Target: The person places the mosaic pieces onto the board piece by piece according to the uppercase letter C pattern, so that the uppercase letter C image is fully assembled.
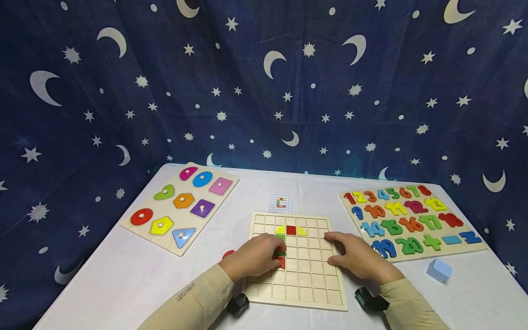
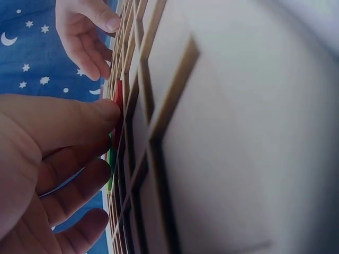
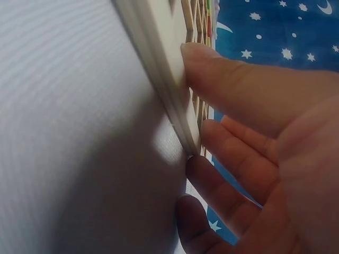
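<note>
A wooden grid board (image 1: 305, 279) lies in front of me. On its upper part, a red square (image 1: 291, 230) sits between two yellow rounded pieces (image 1: 302, 231). Below the left one are a green piece (image 1: 281, 238) and a red piece (image 1: 282, 262), partly covered by my left hand (image 1: 257, 254). In the left wrist view its thumb touches the red piece (image 2: 118, 95), with other fingertips beside the green piece (image 2: 110, 169). My right hand (image 1: 360, 256) rests its thumb and fingertips at the board's right edge, also seen in the right wrist view.
Behind the board lies a small card (image 1: 281, 204) with a coloured pattern. A knobbed shape puzzle (image 1: 165, 215) is at left, a number puzzle (image 1: 416, 224) at right. A blue block (image 1: 439, 270) stands near the right arm; a red piece (image 1: 228, 254) shows beside the left wrist.
</note>
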Available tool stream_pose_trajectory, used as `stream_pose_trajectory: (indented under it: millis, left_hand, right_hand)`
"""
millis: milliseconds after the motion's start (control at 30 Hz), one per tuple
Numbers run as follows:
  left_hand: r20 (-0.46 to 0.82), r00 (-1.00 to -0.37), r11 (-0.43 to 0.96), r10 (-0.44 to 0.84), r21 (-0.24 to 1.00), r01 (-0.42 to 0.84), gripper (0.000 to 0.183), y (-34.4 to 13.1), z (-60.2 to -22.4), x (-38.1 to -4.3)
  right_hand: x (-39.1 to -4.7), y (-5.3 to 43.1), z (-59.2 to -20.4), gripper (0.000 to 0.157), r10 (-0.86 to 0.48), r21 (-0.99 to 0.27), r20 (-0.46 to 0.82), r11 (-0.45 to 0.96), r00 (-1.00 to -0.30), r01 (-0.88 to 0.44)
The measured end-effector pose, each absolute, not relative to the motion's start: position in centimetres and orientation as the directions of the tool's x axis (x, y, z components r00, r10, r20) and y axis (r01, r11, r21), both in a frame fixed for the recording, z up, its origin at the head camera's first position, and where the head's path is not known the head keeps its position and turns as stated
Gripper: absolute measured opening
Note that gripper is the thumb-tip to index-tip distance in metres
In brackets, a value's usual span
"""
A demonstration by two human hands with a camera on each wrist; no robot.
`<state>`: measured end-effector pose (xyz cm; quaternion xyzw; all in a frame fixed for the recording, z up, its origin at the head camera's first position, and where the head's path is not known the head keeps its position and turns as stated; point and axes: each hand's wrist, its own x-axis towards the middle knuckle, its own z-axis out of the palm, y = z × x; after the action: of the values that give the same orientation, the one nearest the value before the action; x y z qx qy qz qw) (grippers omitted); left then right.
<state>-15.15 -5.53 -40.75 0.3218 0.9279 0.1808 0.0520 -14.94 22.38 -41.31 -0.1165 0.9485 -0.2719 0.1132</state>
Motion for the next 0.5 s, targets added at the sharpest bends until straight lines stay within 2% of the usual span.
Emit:
stream_pose_trajectory:
  millis: [500]
  left_hand:
    - [0.065,-0.795,0.730,0.604,0.355,0.584,0.022,-5.67,-40.81,-15.24]
  right_hand:
    - [-15.12,22.29,-41.41,0.060,-0.293,-0.543,-0.125,0.820,-0.948,-0.182]
